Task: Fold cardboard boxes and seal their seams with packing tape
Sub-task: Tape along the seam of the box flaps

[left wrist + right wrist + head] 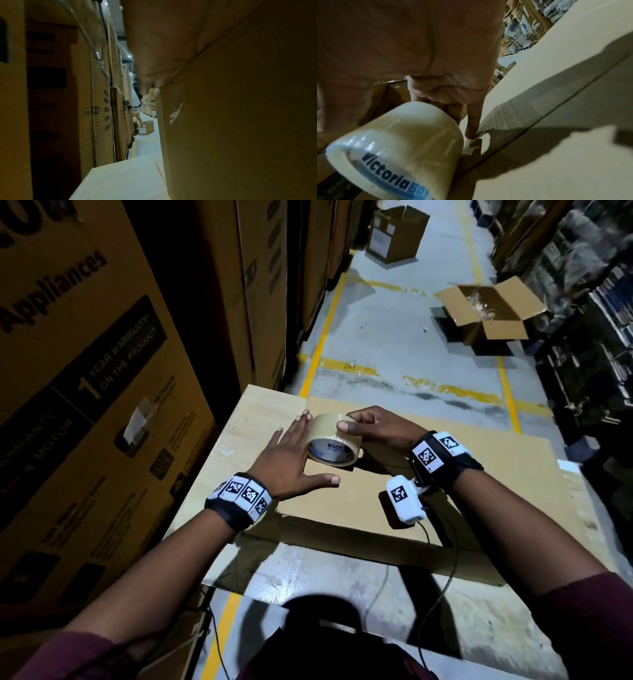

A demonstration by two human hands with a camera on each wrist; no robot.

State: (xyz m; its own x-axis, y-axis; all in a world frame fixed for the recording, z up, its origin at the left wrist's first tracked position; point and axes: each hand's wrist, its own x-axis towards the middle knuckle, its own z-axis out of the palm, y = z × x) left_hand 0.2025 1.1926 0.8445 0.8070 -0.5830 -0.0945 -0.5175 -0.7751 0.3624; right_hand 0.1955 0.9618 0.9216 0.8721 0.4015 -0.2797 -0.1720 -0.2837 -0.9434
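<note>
A flattened cardboard box (496, 474) lies on a pale table (246, 419) in front of me. My right hand (373, 426) grips a roll of clear packing tape (334, 445) and holds it against the box's near left part. In the right wrist view the tape roll (402, 142) fills the lower left, and one finger points down to the cardboard (556, 155) beside it. My left hand (291, 460) lies flat on the box just left of the roll, fingers straight and spread. The left wrist view shows only the palm (163, 47) against the cardboard (240, 121).
Tall stacked appliance cartons (85, 371) stand close on the left. Two open cartons (489, 309) (397, 231) sit on the grey aisle floor beyond the table. Dark shelving (589, 337) lines the right side. A cable (452, 570) hangs from my right wrist.
</note>
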